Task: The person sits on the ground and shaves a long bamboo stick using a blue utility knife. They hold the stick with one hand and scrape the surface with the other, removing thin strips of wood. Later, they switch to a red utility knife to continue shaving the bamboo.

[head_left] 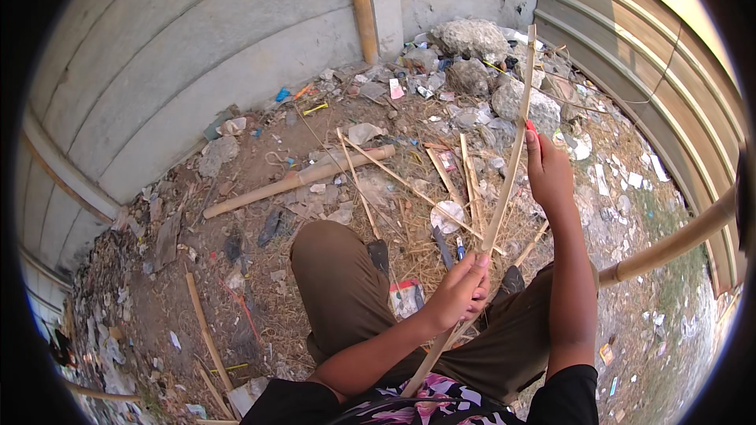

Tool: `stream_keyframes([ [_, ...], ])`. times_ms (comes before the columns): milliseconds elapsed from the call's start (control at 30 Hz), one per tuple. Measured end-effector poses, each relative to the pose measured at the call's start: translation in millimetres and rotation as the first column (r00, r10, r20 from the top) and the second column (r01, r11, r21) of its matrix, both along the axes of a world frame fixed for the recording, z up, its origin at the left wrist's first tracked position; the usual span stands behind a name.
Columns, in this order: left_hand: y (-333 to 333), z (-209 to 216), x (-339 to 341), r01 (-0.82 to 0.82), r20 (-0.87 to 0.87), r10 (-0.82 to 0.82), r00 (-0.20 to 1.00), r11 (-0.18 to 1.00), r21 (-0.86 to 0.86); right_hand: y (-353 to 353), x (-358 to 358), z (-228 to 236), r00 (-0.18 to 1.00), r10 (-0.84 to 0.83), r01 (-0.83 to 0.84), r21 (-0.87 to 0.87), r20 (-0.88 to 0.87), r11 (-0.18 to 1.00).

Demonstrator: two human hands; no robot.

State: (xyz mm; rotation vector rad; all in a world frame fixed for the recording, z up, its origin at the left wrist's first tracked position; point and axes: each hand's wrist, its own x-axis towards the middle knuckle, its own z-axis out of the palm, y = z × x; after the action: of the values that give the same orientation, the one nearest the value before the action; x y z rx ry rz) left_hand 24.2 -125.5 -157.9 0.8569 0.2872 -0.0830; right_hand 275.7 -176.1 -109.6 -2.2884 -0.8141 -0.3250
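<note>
A long, pale bamboo strip [512,159] slants from my lap up and away toward the far right. My left hand [461,293] is closed around its lower part, over my thighs. Higher up the strip, my right hand [549,169] is closed with the thumb up on a small red object [531,126] pressed against the strip's edge. Most of that red object is hidden in the fingers, so its kind does not show. On the ground beyond my left hand lie a dark flat blade [442,248] and a small blue-handled tool [461,249].
A thick bamboo pole [299,179] lies on the littered ground, with split bamboo pieces [472,181] nearby. Rubble chunks [471,38] are heaped by the concrete wall [205,39]. Another bamboo pole [669,240] juts in from the right, near a corrugated panel [630,55].
</note>
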Motion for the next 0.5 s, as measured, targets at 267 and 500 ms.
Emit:
stream_keyframes([
  [267,1.7,2.7,-1.0,0.003,-0.002,-0.003,1.0,1.0,0.009,-2.1,1.5,-2.3,0.993,0.097,-0.088,0.119,-0.074,0.989],
  [500,2.3,4.1,-0.3,0.003,-0.022,-0.003,1.0,1.0,0.024,-1.3,0.6,-0.6,0.994,0.084,-0.077,0.097,-0.069,0.992],
])
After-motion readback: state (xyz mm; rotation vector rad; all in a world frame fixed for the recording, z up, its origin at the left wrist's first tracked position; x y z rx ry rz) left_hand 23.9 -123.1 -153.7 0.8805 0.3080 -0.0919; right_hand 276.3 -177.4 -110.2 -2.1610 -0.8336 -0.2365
